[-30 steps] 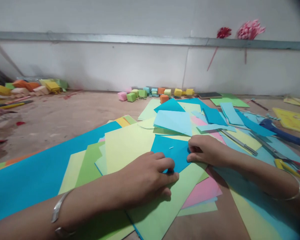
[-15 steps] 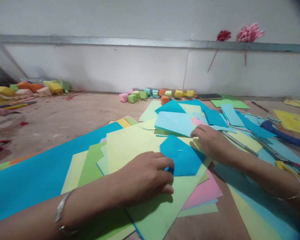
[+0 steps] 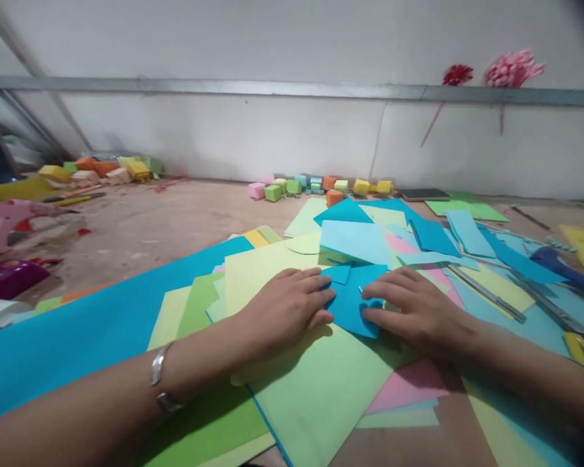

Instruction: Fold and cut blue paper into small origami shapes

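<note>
A small folded piece of blue paper (image 3: pixel 351 301) lies on a pale green sheet (image 3: pixel 321 383) among a spread of coloured sheets. My left hand (image 3: pixel 285 308) rests on the piece's left side, fingers curled, their tips pressing a folded flap. My right hand (image 3: pixel 413 308) lies on its right side, fingers bent, the tips pinning the paper's edge. Both wrists wear metal bangles.
A large blue sheet (image 3: pixel 78 337) lies at the left. Small paper cubes (image 3: pixel 321 185) stand in a row by the wall, with more at the far left (image 3: pixel 107 168). A blue-handled tool (image 3: pixel 564 269), a metal ruler (image 3: pixel 486 292) and scissors (image 3: pixel 581 344) lie at right. Pink objects (image 3: pixel 10 220) sit at the left edge.
The blue piece has been folded smaller, with a flap turned over at its top left. My right hand came back down onto its right edge, and my view shifted left.
</note>
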A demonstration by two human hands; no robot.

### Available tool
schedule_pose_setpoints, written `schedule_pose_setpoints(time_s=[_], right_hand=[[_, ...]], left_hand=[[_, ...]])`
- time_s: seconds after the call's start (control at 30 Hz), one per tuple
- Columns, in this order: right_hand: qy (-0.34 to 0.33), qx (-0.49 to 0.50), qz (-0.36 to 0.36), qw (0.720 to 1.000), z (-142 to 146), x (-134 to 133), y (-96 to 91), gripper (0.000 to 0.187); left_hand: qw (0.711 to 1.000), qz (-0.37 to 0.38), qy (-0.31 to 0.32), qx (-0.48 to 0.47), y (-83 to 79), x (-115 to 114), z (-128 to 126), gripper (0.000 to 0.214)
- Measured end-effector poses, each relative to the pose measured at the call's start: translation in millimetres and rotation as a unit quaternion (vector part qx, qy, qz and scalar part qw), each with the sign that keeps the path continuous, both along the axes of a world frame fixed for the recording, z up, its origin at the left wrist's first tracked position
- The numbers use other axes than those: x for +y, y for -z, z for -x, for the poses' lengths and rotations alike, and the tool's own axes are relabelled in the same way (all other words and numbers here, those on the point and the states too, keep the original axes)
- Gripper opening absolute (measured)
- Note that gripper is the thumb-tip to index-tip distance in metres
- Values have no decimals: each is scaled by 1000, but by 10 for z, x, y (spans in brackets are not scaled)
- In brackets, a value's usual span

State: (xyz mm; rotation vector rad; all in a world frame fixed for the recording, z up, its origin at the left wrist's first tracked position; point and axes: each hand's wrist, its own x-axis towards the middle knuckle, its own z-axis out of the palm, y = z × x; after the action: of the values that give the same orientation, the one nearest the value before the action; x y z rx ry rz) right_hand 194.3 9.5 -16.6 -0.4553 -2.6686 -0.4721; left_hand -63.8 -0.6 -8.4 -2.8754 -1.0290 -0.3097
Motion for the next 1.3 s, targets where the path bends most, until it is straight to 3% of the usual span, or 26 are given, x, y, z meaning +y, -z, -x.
schedule_pose_setpoints(time_s=[0.17,0.27,0.43,0.7,0.93,1.3], right_hand=[[3,10,95,995,55,-22,28,25],[21,90,182,979,96,3,40,25],[127,170,279,936,156,76,60,23],[210,132,283,926,216,80,108,25],[219,115,277,928,223,107,118,27],[225,103,266,932,236,98,119,26]], left_hand=[[999,18,9,-33,6,-137,-52,18],[998,32,20,-47,13,-197,-68,20],[997,43,27,-50,29,-184,-71,23],[999,44,27,-6,38,-164,-94,20],[998,55,22,16,28,-171,-103,24],[997,58,35,-44,53,-183,-78,23]])
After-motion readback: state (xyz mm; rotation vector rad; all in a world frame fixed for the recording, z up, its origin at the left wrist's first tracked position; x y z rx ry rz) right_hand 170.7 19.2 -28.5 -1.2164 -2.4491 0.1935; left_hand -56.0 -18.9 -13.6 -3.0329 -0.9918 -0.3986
